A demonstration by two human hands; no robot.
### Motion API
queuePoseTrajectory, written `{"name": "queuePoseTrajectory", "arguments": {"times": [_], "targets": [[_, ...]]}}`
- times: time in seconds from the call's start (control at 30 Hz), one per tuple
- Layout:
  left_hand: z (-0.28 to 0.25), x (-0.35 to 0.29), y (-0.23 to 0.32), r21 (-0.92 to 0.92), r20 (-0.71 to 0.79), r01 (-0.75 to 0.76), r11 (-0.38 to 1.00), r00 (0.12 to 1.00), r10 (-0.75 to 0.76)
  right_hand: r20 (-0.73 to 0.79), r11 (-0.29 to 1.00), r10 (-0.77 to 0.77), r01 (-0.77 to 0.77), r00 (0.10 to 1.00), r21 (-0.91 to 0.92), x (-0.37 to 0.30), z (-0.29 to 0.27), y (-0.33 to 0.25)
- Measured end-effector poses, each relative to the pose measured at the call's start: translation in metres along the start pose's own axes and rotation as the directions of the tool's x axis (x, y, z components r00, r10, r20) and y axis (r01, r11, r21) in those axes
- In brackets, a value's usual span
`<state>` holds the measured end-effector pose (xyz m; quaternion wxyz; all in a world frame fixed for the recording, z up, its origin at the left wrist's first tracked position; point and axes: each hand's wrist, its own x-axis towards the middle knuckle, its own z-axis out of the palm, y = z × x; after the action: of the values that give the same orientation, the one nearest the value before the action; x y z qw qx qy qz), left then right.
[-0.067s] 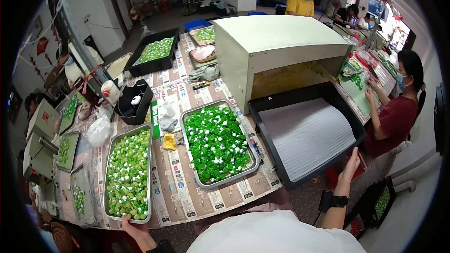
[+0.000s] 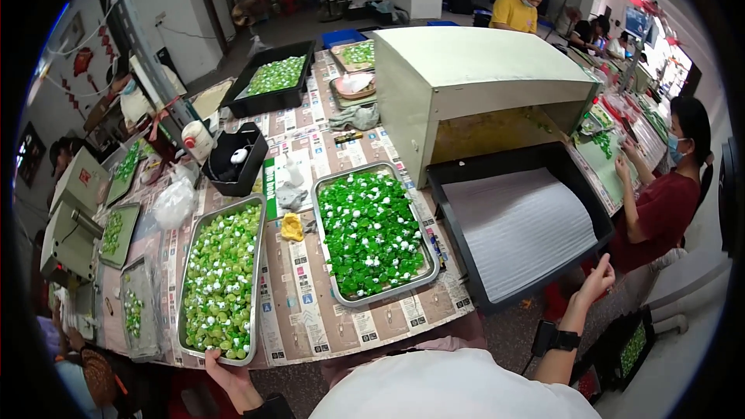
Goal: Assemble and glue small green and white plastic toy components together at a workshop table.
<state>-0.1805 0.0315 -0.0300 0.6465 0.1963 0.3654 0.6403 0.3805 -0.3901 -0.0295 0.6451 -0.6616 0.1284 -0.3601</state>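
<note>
At the near left, my left hand (image 2: pixel 225 375) grips the front rim of a metal tray (image 2: pixel 258 264) by the corner, its thumb on top and the other fingers partly hidden underneath. Light green beads (image 2: pixel 223 279) with white bits among them fill this tray. My right hand (image 2: pixel 594 281) is open beside the near right edge of a black plastic tray (image 2: pixel 535 291), fingers pointing up and just off the rim. White foam sheet (image 2: pixel 520 229) lines that tray, which sits at the mouth of a pale green metal box (image 2: pixel 481 62).
Between the two trays lies another metal tray (image 2: pixel 423 275) of darker green beads. Beyond are a yellow cloth (image 2: pixel 292 226), a black bin (image 2: pixel 248 167) and a black crate (image 2: pixel 306 95). A person in a dark red shirt (image 2: pixel 660 202) works at the right.
My right hand has come off the black tray's rim, its fingers loosening. My left hand stays on the bead tray. The whole view has shifted slightly.
</note>
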Motion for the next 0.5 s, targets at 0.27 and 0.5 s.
{"name": "queuePoseTrajectory", "arguments": {"times": [0.27, 0.5], "targets": [[0.014, -0.056, 0.04, 0.074, 0.069, -0.089, 0.993, 0.994, 0.084, 0.175, 0.848, -0.442, 0.346, 0.88, 0.401, -0.081, 0.032, -0.134], [0.104, -0.132, 0.067, 0.101, 0.238, -0.013, 0.995, 0.971, -0.011, 0.852, 0.855, -0.474, -0.114, 0.221, 0.506, -0.174, 0.067, -0.208]]}}
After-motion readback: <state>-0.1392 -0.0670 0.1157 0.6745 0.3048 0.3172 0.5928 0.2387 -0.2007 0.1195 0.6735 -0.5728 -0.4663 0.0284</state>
